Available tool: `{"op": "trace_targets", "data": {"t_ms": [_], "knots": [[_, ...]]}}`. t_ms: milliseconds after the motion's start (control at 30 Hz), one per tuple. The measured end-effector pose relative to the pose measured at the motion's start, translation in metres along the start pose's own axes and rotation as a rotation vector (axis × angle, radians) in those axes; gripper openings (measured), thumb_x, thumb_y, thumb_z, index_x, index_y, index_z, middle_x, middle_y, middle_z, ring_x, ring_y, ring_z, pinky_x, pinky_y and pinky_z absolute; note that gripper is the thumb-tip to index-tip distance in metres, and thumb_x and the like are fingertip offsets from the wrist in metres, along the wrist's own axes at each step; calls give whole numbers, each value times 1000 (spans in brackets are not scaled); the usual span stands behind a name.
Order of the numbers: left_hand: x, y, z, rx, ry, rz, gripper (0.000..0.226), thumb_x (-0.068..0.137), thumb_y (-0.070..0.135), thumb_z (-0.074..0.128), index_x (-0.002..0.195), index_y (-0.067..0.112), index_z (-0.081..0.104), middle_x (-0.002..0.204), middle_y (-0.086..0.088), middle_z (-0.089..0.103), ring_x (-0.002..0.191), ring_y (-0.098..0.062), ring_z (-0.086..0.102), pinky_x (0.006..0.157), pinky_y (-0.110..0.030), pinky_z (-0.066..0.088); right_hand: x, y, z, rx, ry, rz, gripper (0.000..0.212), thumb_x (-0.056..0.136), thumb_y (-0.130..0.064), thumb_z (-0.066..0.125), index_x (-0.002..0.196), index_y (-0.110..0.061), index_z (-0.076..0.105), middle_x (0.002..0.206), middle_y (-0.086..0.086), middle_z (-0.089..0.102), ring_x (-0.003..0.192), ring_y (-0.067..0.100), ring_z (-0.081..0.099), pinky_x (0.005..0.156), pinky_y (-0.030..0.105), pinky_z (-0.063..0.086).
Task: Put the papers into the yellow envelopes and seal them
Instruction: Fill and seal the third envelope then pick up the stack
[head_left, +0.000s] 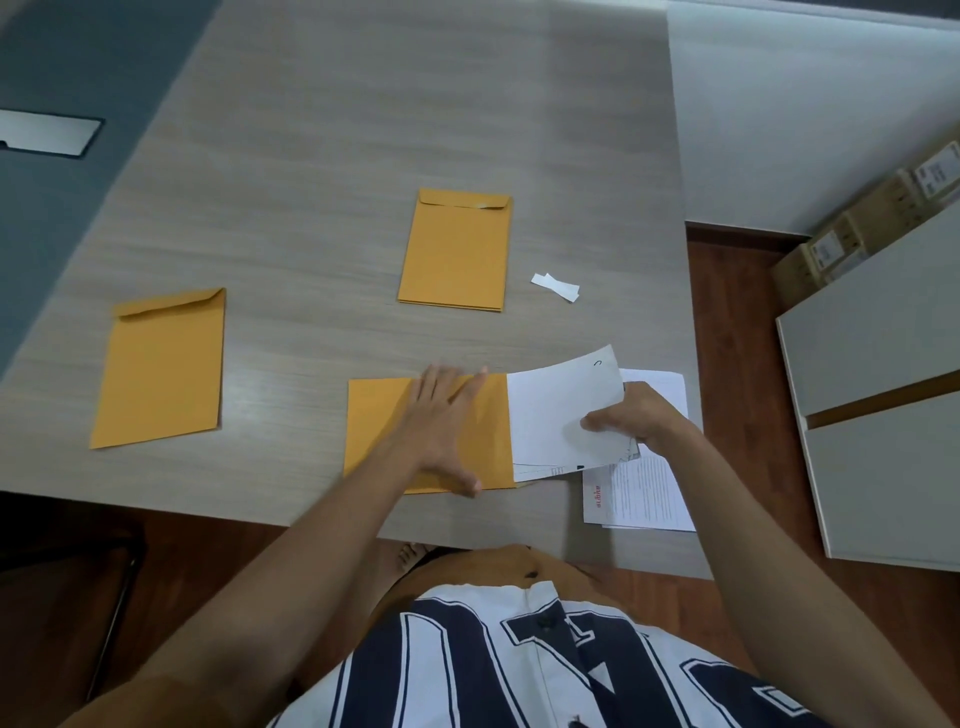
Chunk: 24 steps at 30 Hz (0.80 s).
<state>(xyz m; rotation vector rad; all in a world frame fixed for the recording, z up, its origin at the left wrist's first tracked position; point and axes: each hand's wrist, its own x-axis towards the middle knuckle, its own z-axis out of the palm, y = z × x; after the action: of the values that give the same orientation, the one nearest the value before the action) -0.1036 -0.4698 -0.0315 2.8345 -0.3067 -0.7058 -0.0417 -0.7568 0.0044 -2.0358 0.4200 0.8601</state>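
Observation:
A yellow envelope (379, 426) lies sideways at the table's near edge, its mouth to the right. My left hand (441, 421) presses flat on it, fingers spread. My right hand (631, 415) grips white papers (550, 415) whose left end sits at the envelope's mouth; their far edge curls upward. More printed sheets (647, 493) lie under and beside my right hand. A second yellow envelope (161, 369) rests at the left with its flap down. A small stack of yellow envelopes (454, 252) lies further back in the middle.
Torn white strips (556, 286) lie right of the stack. The grey wood-grain table (311, 156) ends just right of the sheets. A white cabinet (883, 389) and cardboard boxes (857, 228) stand at the right over brown floor.

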Motion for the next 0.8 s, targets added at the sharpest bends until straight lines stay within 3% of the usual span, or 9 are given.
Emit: {"op": "trace_targets", "data": {"t_ms": [133, 333, 467, 800], "knots": [[-9, 0, 12, 88, -2, -2, 166, 32, 78, 82, 144, 40, -35, 162, -13, -17, 147, -41, -20, 117, -63, -2, 0, 6, 5, 98, 4, -18, 19, 77, -17, 80, 93, -20, 69, 94, -2, 73, 83, 19, 69, 61, 27, 51], [-4, 9, 0, 74, 17, -38, 163, 34, 77, 81, 143, 43, -35, 160, -16, 7, 149, -41, -3, 113, -71, 4, -1, 4, 11, 120, -13, -46, 22, 87, -13, 69, 107, -20, 63, 103, 1, 68, 87, 19, 64, 64, 30, 49], [-5, 12, -3, 64, 16, -21, 158, 39, 76, 81, 146, 41, -31, 159, -18, 8, 149, -41, 0, 114, -69, 5, -2, -1, 22, 126, -60, -68, 26, 88, -13, 67, 114, -16, 64, 111, 5, 68, 96, 24, 64, 74, 34, 51], [-5, 11, -7, 168, 132, 10, 150, 38, 88, 63, 153, 30, -12, 145, -12, 30, 134, -32, 30, 110, -58, 22, -5, -25, 66, 25, -14, -127, 33, 88, -19, 66, 120, -14, 62, 116, 4, 67, 104, 26, 62, 90, 40, 52]]}}
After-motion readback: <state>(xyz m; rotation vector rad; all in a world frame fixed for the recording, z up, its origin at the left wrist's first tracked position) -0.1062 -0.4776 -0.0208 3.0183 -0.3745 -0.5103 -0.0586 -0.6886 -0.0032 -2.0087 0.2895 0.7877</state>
